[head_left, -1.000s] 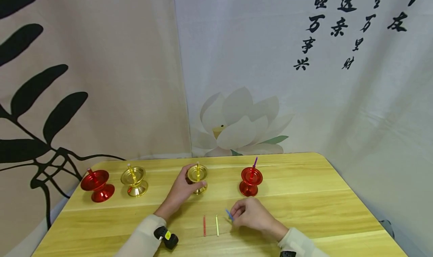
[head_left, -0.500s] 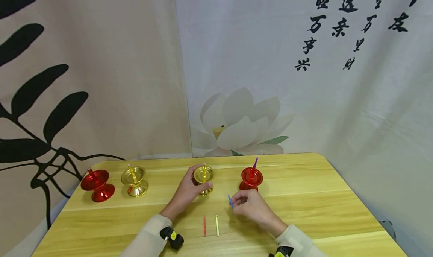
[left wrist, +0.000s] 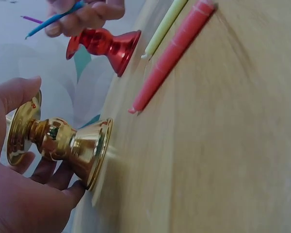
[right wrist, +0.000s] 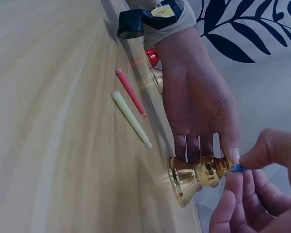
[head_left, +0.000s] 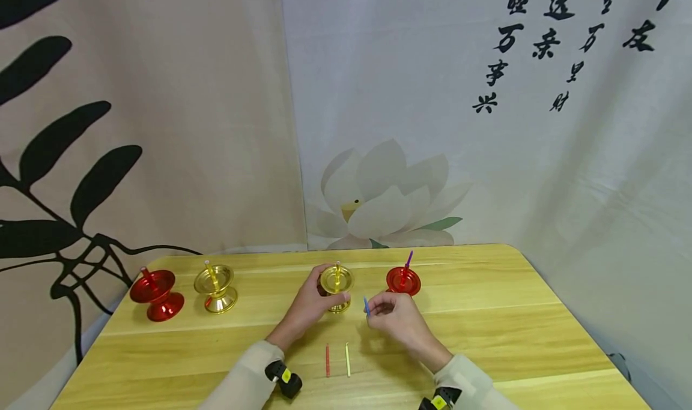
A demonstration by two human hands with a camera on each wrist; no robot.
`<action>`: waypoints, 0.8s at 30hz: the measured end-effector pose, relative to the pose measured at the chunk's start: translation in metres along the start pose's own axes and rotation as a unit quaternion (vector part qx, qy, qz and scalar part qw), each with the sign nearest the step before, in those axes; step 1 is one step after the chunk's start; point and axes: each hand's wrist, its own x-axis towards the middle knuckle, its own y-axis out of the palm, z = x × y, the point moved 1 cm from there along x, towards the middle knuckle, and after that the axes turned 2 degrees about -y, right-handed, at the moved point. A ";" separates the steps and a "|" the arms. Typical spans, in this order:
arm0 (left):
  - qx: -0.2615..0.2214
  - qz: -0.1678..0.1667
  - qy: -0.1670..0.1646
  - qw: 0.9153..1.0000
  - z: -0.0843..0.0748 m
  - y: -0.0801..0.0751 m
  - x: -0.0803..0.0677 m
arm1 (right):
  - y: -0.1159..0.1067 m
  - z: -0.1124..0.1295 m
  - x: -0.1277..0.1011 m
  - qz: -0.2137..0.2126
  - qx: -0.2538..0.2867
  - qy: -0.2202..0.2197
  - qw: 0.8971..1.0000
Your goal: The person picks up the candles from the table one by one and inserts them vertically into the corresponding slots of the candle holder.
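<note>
Left hand (head_left: pixel 308 308) grips the gold holder (head_left: pixel 336 287), steadying it; right hand (head_left: pixel 397 320) pinches a blue candle (head_left: pixel 366 305) just beside it.

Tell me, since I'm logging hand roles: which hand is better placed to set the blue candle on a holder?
Probably the right hand: it pinches the blue candle beside the gold holder, which the left hand grips.

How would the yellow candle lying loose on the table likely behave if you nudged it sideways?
The yellow candle is thin and round, so it would probably roll across the smooth wooden table. It lies close beside the red candle and might knock it. So slender, it is likely light and could snap if pressed.
</note>
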 end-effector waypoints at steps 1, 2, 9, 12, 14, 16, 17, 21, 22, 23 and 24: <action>-0.001 0.001 0.001 1.000 0.000 0.001 0.000 | 0.000 0.000 0.001 -0.002 -0.001 -0.002 1.000; -0.002 0.001 0.001 1.000 0.000 0.002 0.000 | 0.001 0.000 0.002 -0.004 0.001 -0.003 1.000; 0.001 0.004 0.003 1.000 -0.003 0.009 0.000 | 0.001 0.006 0.008 -0.028 0.003 -0.013 1.000; 0.002 0.008 0.007 1.000 -0.004 0.012 0.001 | 0.002 0.010 0.010 -0.038 0.007 -0.018 0.999; 0.003 0.012 0.009 1.000 -0.005 0.014 0.001 | 0.002 0.011 0.012 -0.045 0.005 -0.022 0.999; 0.005 0.016 0.010 1.000 -0.005 0.015 0.001 | 0.002 0.013 0.014 -0.052 0.005 -0.025 0.998; 0.005 0.017 0.011 1.000 -0.005 0.016 0.002 | 0.003 0.013 0.015 -0.054 0.006 -0.027 0.998; 0.003 0.026 0.013 1.000 -0.005 0.018 0.002 | 0.003 0.015 0.018 -0.068 0.011 -0.033 0.997; 0.001 0.028 0.014 1.000 -0.004 0.018 0.002 | 0.004 0.016 0.019 -0.073 0.011 -0.036 0.997; 0.000 0.030 0.014 0.999 -0.004 0.019 0.003 | 0.004 0.016 0.020 -0.078 0.013 -0.037 0.996; -0.001 0.032 0.014 0.999 -0.004 0.020 0.002 | 0.004 0.017 0.020 -0.083 0.011 -0.040 0.996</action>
